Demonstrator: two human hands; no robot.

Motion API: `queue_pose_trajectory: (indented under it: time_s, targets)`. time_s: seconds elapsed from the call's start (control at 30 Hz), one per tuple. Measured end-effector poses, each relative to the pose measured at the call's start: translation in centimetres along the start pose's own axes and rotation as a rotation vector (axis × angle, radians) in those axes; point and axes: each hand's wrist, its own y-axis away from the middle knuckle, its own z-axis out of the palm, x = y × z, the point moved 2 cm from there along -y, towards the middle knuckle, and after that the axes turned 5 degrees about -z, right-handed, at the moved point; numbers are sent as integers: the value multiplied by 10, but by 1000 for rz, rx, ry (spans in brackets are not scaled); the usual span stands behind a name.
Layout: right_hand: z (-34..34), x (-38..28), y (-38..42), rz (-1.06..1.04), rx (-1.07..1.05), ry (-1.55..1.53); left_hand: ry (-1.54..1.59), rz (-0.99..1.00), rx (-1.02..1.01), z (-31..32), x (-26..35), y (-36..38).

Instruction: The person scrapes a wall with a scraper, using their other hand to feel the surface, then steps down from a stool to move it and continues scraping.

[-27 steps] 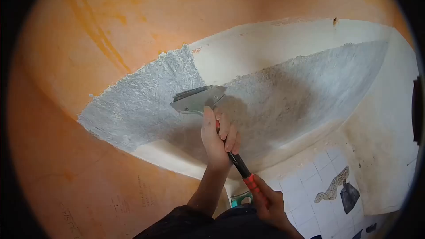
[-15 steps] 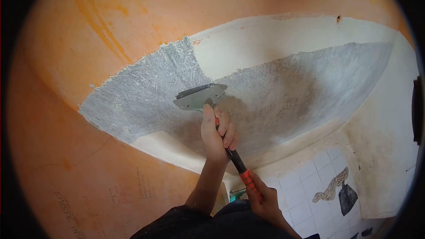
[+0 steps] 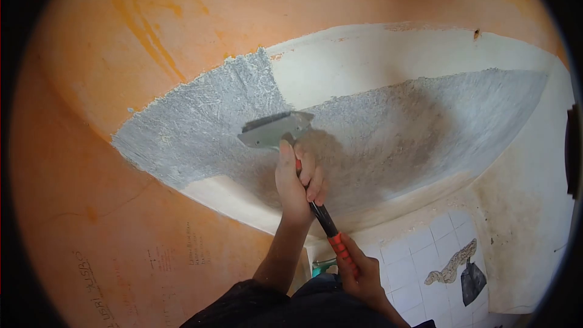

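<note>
A long-handled scraper (image 3: pixel 276 130) with a wide, flat metal blade rests against or just in front of a rough grey patch (image 3: pixel 200 112) of wall; contact is hard to tell. My left hand (image 3: pixel 297 176) is closed around the upper part of its handle, close below the blade, thumb pointing up it. Lower down, my right hand (image 3: pixel 361 274) wraps the red and black grip (image 3: pixel 343 252) at the handle's end. The blade is slightly blurred.
Orange paint (image 3: pixel 291 6) surrounds the patch, with a smooth white band (image 3: pixel 352 54) along its upper edge. Handwriting marks the lower left wall. Below right are white tiles (image 3: pixel 425 267), a coiled pale rope-like thing (image 3: pixel 452 261) and a dark flat piece (image 3: pixel 472 282).
The view has turned slightly, so the wall appears shifted and tilted. The scraper blade is blurrier now and tips a little differently. Both hands keep their holds on the handle.
</note>
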Motion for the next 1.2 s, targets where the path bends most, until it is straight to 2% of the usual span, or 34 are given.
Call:
queue_pose_trajectory:
  time_s: [0.23,0.33,0.43,0.57,0.63,0.67,0.73,0.93,1.07,1.2]
  targets:
    - [-6,-6,-8,-2,-47,9,3,11,-25,3,0,-1]
    - [0,0,-4,-89,49,-42,-5,2,-23,1,1,-1]
    - [-7,-6,-12,4,-71,11,-13,8,-28,12,9,-2]
    - [1,-6,-5,74,-67,-45,13,-2,-8,1,3,2]
    - [5,-6,-7,-101,10,-82,22,29,-36,5,7,-2]
    - [1,-8,-9,-94,12,-85,26,49,-51,8,10,-2]
    - [-9,-15,-23,-12,-119,16,46,75,-83,17,18,-8]
    - [-7,-11,-13,27,-111,-76,-21,4,-22,11,13,-3]
    - [-11,-15,-14,110,-158,-118,15,38,-80,16,15,-5]
    - [-4,-9,-11,71,-123,-109,-21,10,-14,10,14,0]
